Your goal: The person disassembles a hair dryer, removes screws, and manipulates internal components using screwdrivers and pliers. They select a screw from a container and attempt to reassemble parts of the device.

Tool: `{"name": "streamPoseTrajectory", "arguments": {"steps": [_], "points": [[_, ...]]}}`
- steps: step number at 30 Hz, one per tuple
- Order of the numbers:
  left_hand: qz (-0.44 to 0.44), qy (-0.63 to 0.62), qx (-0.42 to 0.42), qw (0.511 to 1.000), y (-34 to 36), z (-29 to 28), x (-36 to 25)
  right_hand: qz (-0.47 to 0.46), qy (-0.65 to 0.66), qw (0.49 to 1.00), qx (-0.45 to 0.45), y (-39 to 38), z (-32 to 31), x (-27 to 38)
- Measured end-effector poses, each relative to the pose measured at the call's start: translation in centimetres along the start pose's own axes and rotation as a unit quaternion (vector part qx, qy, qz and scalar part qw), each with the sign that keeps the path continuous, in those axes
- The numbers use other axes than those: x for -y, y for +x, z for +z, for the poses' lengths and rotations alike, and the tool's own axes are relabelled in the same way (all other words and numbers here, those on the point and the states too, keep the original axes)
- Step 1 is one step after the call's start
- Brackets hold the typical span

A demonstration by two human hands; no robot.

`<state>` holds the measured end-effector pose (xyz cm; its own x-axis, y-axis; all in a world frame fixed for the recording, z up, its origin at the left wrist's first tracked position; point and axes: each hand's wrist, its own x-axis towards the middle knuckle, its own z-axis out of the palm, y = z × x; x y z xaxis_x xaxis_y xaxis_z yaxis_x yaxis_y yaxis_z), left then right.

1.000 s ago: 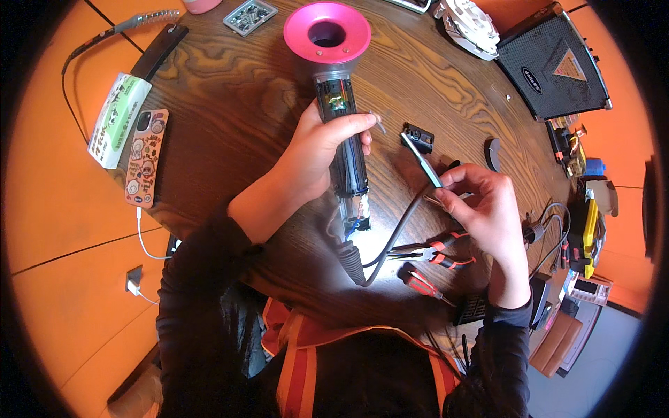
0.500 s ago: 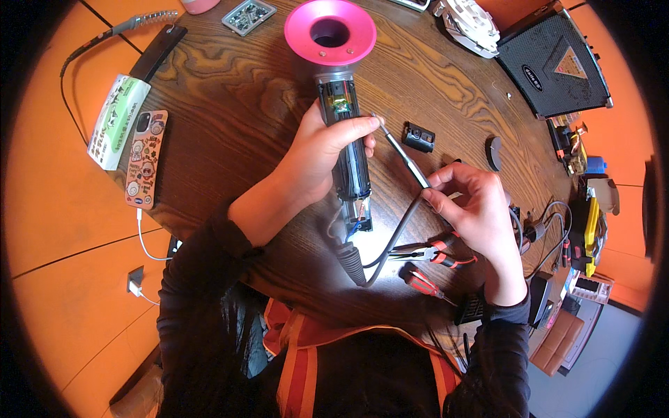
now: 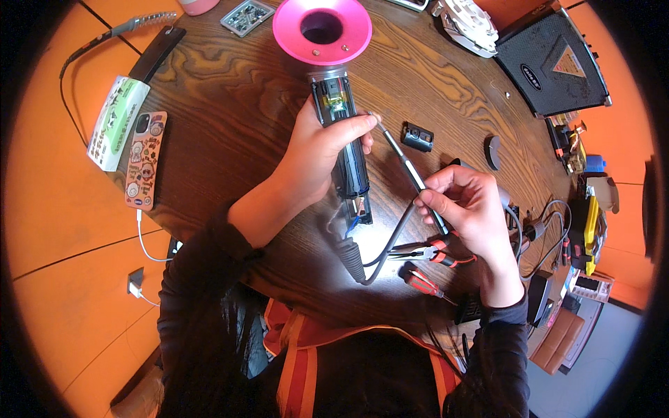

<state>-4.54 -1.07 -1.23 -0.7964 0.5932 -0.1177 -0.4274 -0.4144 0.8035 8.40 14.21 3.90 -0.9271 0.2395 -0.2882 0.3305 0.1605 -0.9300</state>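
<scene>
A hair dryer (image 3: 341,150) with a pink round head lies across my left hand (image 3: 313,150), whose fingers wrap its handle. The handle's casing is off, baring a yellow-and-green part, dark inner walls and, at the lower end, thin blue and reddish wires. From there a ribbed cable sleeve (image 3: 352,261) and grey cord curve off to the right. Between thumb and fingers, my right hand (image 3: 463,205) pinches a slim silver screwdriver (image 3: 412,172). Its tip meets my left thumb's end, beside the handle; whether a screw sits there is too small to tell.
Right of the dryer lie a small black part (image 3: 417,137) and a curved black piece (image 3: 493,152). Pliers (image 3: 439,253) and a red screwdriver (image 3: 423,282) rest nearer me. A phone (image 3: 145,160) lies left; a screw tray (image 3: 247,17) and speaker (image 3: 550,63) stand farther back.
The dryer has shifted slightly up and to the left. My right hand has changed its grip, and more of the screwdriver's lower end shows below my fingers.
</scene>
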Motion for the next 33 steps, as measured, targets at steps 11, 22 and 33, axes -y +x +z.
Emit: {"name": "streamPoseTrajectory", "arguments": {"steps": [11, 22, 33], "points": [[-0.010, -0.053, 0.028, 0.998, -0.1, 0.1, 0.1, -0.122, -0.166, 0.973, -0.109, -0.1, 0.5, -1.0], [-0.029, -0.032, 0.015, 0.999, 0.1, 0.2, 0.3, -0.129, -0.402, 0.879, -0.222, 8.5, -7.4, -4.0], [-0.026, -0.021, 0.005, 0.999, -0.2, 0.3, 0.4, -0.190, -0.466, 0.832, -0.232, 7.6, -5.3, -2.9]]}}
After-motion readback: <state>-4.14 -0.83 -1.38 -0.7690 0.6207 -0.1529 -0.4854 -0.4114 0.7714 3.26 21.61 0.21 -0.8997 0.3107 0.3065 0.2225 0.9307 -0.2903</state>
